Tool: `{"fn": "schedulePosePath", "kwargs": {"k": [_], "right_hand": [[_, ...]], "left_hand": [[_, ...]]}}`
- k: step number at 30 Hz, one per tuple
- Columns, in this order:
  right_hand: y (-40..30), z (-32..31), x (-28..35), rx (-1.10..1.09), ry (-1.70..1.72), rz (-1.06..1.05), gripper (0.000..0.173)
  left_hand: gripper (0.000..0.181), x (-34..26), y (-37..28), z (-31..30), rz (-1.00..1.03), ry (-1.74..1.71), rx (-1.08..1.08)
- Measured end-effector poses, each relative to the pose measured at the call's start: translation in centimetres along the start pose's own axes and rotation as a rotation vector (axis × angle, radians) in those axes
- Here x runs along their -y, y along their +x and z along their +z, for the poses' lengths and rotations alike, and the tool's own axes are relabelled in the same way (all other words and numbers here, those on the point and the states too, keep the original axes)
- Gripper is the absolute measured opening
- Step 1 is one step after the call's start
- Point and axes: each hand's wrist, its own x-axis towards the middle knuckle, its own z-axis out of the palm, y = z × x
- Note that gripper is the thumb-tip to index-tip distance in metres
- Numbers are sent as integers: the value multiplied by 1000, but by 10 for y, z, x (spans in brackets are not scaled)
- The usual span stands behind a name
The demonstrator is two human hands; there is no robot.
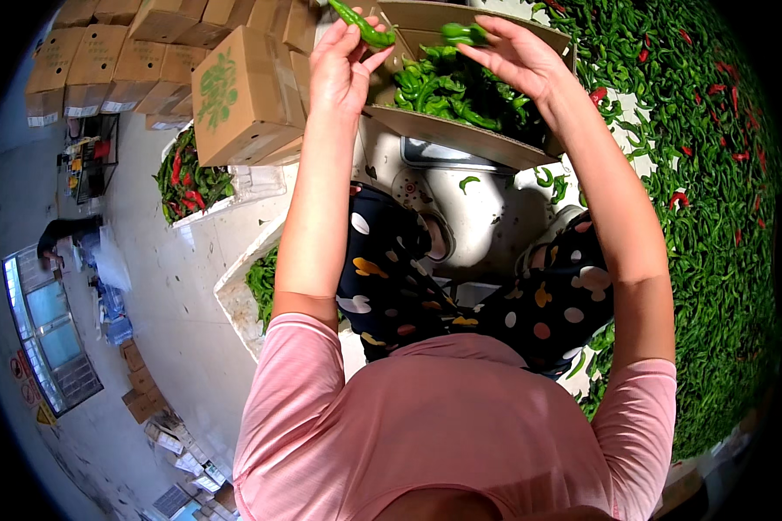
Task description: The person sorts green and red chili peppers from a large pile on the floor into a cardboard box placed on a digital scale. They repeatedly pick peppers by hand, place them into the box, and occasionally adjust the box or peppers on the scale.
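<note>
A long green pepper (373, 34) is pinched between the thumb and fingers of my left hand (344, 75). Across from it, my right hand (521, 58) has another green pepper (461, 34) at its fingertips, blurred by motion. Both hands are over an open cardboard carton (456, 138), the left one at its left edge. Inside the carton lies a heap of green peppers (443, 94). Beneath the carton a flat, dark-edged metal platform (453, 156) shows in part.
A large pile of green peppers (717, 260), with some red ones, spreads along the right. Stacked cartons (254, 98) stand at left. White crates hold mixed peppers (192, 176) and green peppers (260, 280). Loose peppers (469, 183) lie on the floor. Another person (68, 234) bends far left.
</note>
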Motion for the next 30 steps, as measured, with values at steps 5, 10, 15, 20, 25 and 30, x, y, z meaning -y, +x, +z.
{"fn": "schedulePosePath", "kwargs": {"k": [5, 10, 15, 20, 25, 30], "right_hand": [[-32, 53, 14, 14, -291, -85, 30], [-46, 59, 47, -79, -296, -159, 47], [-73, 60, 69, -15, -279, -319, 49], [-93, 62, 88, -48, -327, -440, 47], [-148, 84, 108, -175, -443, -839, 45], [-221, -5, 98, -523, -663, -1200, 31]], "left_hand": [[31, -5, -4, 5, 23, 3, -27], [42, -7, -15, 28, -21, 18, 52], [29, 9, 5, 28, 126, 731, 275], [36, 63, 37, 11, 423, 1173, 460], [38, 60, 32, 36, 303, 1281, 449], [33, 46, 43, 38, 421, 1182, 539]]}}
